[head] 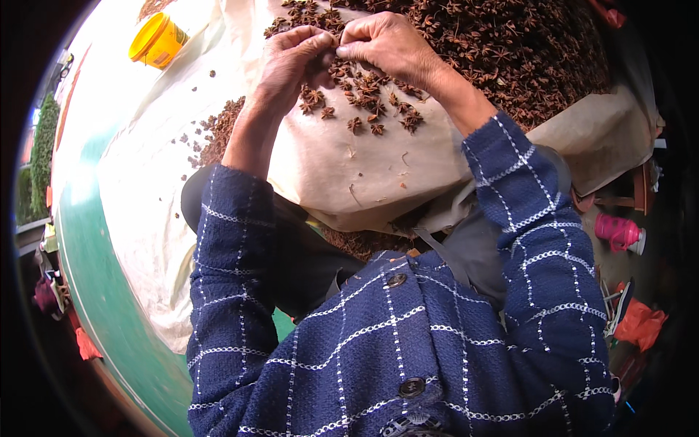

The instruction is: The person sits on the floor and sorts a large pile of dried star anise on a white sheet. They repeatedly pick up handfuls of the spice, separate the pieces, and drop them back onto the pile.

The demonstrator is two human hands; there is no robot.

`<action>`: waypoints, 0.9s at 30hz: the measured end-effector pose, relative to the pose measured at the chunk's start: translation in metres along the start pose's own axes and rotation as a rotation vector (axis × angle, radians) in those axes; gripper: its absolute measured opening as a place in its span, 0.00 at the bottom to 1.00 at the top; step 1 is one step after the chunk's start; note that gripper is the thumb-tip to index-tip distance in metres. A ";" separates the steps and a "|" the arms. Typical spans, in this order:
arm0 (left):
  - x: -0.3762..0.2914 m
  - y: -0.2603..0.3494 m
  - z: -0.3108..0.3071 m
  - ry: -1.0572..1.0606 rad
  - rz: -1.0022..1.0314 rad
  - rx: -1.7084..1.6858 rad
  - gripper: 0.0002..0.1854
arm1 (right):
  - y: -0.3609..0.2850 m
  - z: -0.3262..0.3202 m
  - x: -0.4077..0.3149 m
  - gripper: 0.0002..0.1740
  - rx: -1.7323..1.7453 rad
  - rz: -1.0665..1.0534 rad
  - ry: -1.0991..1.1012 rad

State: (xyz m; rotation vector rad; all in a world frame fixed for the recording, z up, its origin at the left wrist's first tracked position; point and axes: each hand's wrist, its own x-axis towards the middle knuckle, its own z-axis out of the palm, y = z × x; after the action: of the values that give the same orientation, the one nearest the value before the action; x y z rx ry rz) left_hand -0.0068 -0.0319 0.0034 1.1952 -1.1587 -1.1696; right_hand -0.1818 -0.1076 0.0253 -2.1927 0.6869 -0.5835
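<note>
My left hand (297, 60) and my right hand (385, 46) meet fingertip to fingertip above a cream cloth sheet (371, 169). Thumbs and forefingers pinch a small brown piece (336, 42), apparently star anise, mostly hidden by the fingers. Just below the hands, loose star anise pods (368, 95) lie scattered on the sheet, some in small clusters. A large heap of dried star anise (502, 54) rises beyond and to the right of my right hand. Bits of stem (354, 194) rest on the cloth nearer my lap.
A yellow plastic bucket (158, 41) stands tilted in view at the upper left. Beside my left forearm is a smaller brown pile (223, 131) on pale sheeting. Green floor (104, 257) runs along the left. At right are a pink flask (618, 233) and a red plastic bag (640, 323).
</note>
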 end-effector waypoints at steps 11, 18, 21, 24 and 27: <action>-0.009 -0.038 0.055 -0.187 0.387 1.228 0.04 | 0.031 -0.033 -0.064 0.12 0.684 0.386 0.058; 0.018 -0.053 0.006 0.185 0.454 0.850 0.04 | 0.040 -0.030 -0.065 0.10 0.813 0.385 0.154; 0.022 -0.030 -0.018 0.357 0.173 0.455 0.05 | 0.041 -0.020 -0.061 0.10 0.835 0.400 0.227; 0.012 -0.003 -0.021 0.363 0.161 0.027 0.05 | 0.040 -0.021 -0.061 0.11 0.818 0.387 0.237; -0.006 0.004 -0.007 0.139 0.165 -0.252 0.05 | 0.035 -0.022 -0.061 0.10 0.787 0.379 0.239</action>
State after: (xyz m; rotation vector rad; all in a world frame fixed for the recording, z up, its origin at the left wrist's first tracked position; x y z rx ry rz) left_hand -0.0001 -0.0256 0.0067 0.9541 -0.9547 -1.0553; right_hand -0.2511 -0.1008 0.0001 -1.2429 0.7986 -0.7587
